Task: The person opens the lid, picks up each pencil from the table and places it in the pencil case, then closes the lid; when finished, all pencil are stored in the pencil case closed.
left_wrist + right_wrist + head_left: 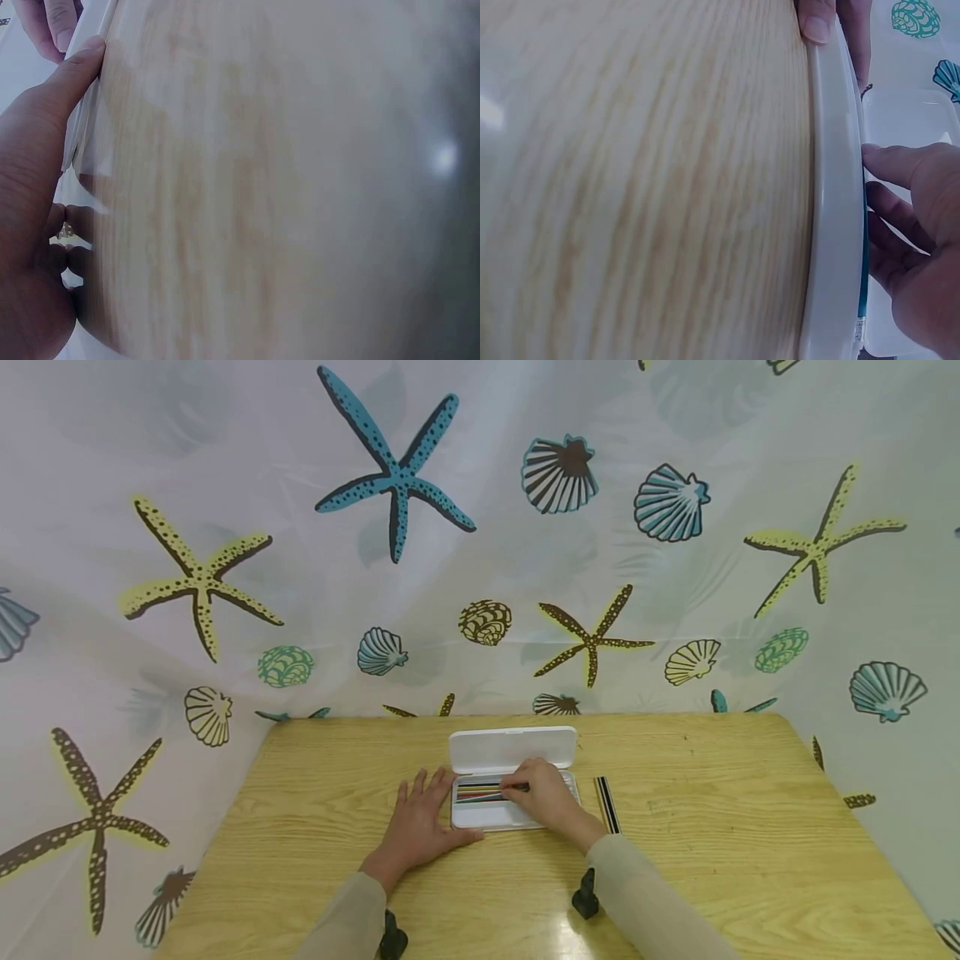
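Note:
A white pencil case (487, 818) lies open on the table, its lid (513, 752) raised at the back. Several colored pencils (476, 792) lie lengthwise in its rear part. My left hand (420, 827) rests at the case's left end, fingers spread, the thumb against the front edge. Over the case, my right hand (551, 797) has its fingers curled down among the pencils and seems to pinch one; its fingers partly hide which. In the right wrist view, a teal pencil (864, 277) shows along the rim beside the right hand's fingers.
Black-and-white striped sticks, perhaps pencils (607, 806), lie together to the right of the case. The wooden table (720, 827) meets a curtain (480, 552) printed with starfish and shells at its back and sides.

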Available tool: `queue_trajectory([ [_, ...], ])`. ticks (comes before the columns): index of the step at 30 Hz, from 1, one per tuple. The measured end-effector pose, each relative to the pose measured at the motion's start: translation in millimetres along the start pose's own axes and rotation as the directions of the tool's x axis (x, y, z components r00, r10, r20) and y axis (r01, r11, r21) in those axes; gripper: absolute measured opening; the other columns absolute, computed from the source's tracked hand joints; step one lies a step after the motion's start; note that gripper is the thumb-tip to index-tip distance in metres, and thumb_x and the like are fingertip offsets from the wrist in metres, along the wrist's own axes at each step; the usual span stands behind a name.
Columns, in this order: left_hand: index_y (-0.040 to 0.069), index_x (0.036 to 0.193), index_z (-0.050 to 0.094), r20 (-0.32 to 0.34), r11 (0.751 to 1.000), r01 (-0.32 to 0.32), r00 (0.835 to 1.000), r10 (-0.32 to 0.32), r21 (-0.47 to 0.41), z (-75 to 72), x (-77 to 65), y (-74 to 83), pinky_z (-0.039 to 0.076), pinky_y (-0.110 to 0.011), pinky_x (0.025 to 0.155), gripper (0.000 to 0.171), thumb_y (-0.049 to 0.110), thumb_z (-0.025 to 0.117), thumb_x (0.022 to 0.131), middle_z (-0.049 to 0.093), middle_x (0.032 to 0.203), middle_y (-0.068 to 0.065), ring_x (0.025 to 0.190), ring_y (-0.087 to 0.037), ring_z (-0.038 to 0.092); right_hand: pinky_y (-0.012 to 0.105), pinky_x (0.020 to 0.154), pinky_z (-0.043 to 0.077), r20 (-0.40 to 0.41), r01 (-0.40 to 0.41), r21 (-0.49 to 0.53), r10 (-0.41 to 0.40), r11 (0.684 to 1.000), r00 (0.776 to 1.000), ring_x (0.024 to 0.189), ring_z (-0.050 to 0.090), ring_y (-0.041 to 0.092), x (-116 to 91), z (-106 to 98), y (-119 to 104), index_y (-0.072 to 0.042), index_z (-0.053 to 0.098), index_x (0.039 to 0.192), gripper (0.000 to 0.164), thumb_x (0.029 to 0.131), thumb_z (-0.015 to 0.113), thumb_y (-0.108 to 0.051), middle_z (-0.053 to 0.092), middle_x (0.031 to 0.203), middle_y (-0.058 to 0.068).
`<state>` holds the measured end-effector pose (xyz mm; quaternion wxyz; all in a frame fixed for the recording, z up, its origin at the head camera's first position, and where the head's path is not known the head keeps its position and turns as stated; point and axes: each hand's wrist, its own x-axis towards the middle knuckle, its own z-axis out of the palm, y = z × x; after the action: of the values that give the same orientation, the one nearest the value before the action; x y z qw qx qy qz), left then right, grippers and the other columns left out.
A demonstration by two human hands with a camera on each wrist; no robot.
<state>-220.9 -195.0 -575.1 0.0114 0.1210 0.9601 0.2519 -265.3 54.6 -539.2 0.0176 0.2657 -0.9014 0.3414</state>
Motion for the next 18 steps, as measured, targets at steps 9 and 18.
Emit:
queue_trajectory([
  [9, 0.019, 0.166, 0.035, 0.000, 1.000, 0.010, 1.000, -0.010, 0.000, 0.6, 1.1, 0.0, 0.009, -0.070, 0.129, 0.111, 0.078, 0.073, 0.081, 0.033, 0.171, -0.018, 0.162, -0.046, 0.018, 0.044, 0.090, 0.055, -0.067, -0.028, 0.033, 0.030, 0.999, 0.997, 0.097, 0.066, 0.025, -5, -12, -1, -0.004, 0.084, 0.101, 0.012, 0.094, 0.079, -0.012, 0.074, 0.095, 0.006],
  [18, 0.018, 0.167, 0.035, 0.005, 1.000, 0.007, 1.000, -0.007, -0.005, 0.3, 0.9, 0.3, 0.008, -0.071, 0.128, 0.111, 0.077, 0.074, 0.081, 0.033, 0.171, -0.019, 0.162, -0.047, 0.017, 0.037, 0.086, 0.059, -0.111, -0.075, 0.061, 0.082, 0.995, 0.990, 0.098, 0.070, 0.021, -22, -34, 15, -0.005, 0.083, 0.105, 0.015, 0.096, 0.078, -0.016, 0.076, 0.100, 0.003],
])
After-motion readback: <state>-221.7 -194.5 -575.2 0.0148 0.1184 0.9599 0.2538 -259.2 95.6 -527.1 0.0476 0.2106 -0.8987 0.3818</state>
